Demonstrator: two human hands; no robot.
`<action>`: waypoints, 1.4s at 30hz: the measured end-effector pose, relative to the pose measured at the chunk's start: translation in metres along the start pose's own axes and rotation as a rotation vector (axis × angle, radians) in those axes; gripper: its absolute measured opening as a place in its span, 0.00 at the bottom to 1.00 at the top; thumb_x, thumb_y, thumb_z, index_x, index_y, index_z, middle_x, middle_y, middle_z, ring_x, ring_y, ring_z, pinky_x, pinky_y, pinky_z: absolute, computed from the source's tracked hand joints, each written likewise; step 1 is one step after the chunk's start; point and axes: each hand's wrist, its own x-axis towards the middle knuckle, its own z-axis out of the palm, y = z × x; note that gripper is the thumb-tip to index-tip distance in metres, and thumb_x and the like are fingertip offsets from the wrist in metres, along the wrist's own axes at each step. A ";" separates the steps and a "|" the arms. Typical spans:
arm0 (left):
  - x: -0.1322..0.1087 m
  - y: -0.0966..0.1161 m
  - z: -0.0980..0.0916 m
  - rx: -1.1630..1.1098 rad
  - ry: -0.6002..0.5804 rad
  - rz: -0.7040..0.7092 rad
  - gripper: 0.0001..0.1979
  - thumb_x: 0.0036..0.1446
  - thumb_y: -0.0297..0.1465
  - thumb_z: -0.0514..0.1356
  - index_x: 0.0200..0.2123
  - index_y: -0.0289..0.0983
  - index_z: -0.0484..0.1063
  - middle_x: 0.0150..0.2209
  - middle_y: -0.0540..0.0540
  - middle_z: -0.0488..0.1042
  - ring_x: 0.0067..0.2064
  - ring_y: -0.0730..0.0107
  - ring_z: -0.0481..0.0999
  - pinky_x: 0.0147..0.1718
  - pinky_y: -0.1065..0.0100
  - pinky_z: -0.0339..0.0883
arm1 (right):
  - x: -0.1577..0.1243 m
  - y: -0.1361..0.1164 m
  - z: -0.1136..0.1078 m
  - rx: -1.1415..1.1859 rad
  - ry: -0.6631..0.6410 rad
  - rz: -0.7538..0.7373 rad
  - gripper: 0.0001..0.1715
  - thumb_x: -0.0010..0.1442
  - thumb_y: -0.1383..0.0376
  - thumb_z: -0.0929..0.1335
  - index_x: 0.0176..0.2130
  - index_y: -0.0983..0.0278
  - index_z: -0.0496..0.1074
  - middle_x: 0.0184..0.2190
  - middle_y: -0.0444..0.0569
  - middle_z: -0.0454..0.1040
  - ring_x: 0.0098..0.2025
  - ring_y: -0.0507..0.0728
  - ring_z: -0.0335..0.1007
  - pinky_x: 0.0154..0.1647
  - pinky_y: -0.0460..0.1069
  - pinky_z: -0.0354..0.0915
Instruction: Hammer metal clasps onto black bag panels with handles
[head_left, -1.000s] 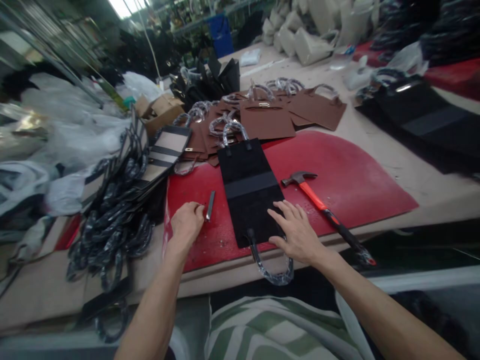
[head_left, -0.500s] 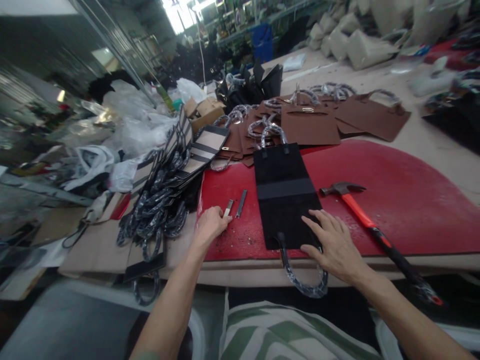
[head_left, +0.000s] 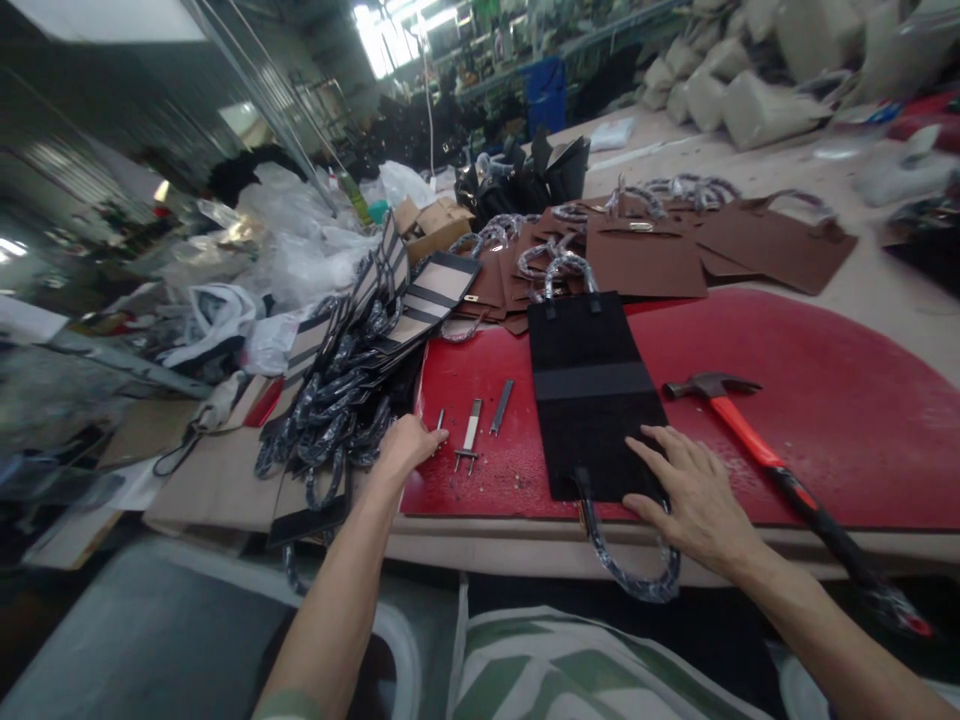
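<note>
A flat black bag (head_left: 592, 390) with wrapped handles lies on a red mat (head_left: 810, 400). My right hand (head_left: 694, 495) rests spread and flat on the bag's near right corner, by the lower handle (head_left: 630, 565) that hangs over the table edge. My left hand (head_left: 409, 447) is curled at the mat's left edge, its fingertips pinched on a small metal punch (head_left: 439, 423). Two more metal punches (head_left: 470, 436) (head_left: 502, 406) lie just right of that hand. A hammer (head_left: 757, 440) with an orange and black handle lies to the right of the bag.
Brown bags (head_left: 645, 255) with wrapped handles are stacked behind the mat. A pile of striped black and beige bags (head_left: 352, 370) leans at the left. Cardboard boxes (head_left: 427, 220), plastic wrapping (head_left: 292, 240) and beige bags (head_left: 757, 95) sit further back. The table edge (head_left: 510, 550) runs just before me.
The view has swung left. My left hand slid left from one punch to the leftmost, leaving two lying on the mat. My right hand stays flat on the black bag.
</note>
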 end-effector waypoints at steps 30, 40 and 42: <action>-0.101 0.164 0.104 -1.229 -0.214 0.548 0.10 0.59 0.36 0.62 0.39 0.35 0.71 0.35 0.45 0.80 0.37 0.66 0.82 0.37 0.67 0.78 | -0.004 -0.016 -0.016 0.147 -0.130 0.161 0.41 0.56 0.55 0.73 0.64 0.64 0.64 0.68 0.59 0.55 0.70 0.70 0.43 0.68 0.69 0.44; -0.104 0.164 0.108 -1.173 -0.189 0.618 0.06 0.62 0.33 0.60 0.38 0.36 0.72 0.35 0.46 0.80 0.37 0.67 0.81 0.40 0.66 0.77 | -0.004 -0.018 -0.021 0.157 -0.128 0.175 0.43 0.53 0.57 0.75 0.64 0.65 0.64 0.68 0.59 0.55 0.70 0.70 0.45 0.69 0.67 0.43; -0.105 0.164 0.108 -1.113 -0.160 0.668 0.05 0.63 0.32 0.59 0.38 0.37 0.72 0.35 0.47 0.80 0.37 0.68 0.81 0.41 0.66 0.77 | -0.005 -0.018 -0.020 0.157 -0.125 0.177 0.43 0.53 0.57 0.75 0.64 0.64 0.64 0.68 0.59 0.55 0.69 0.70 0.45 0.69 0.67 0.43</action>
